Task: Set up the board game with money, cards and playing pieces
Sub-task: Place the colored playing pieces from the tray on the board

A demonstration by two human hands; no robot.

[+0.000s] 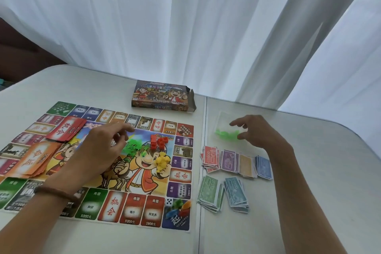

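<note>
At the game board's [132,208] near right corner, a white die [169,201] sits on the blue start square. It is just beside a small cluster of coloured player tokens [180,206]. A beaded bracelet [55,193] circles the left wrist, which crosses the board's near edge.

Off the board's right side on the table [309,181] lie the money stacks. The nearest are a green stack [210,193] and a teal stack [236,194]. A little farther is a row of four: a red stack [210,159], a purple stack [229,160], a yellow stack [246,165] and a blue stack [264,166].

The left hand [101,148] hovers over the board's middle with its fingers loosely bent. The forefinger reaches forward, and the fingertips are just beside a pile of green pieces [133,146]. I cannot tell whether it grips one. Also on the board's middle are red houses [157,142] and yellow pieces [162,161]. An orange card deck [34,161] and a red card deck [66,129] lie fanned on the board's left part.

Beyond the board's far right corner, the right hand [257,132] spreads over a clear bag [221,119] holding more green bits [226,133]. Its thumb and forefinger are wide apart around them, gripping nothing.

Past the board's far edge lies the game box [162,96], its right-end flap open, and behind it hangs a white curtain [185,16].
</note>
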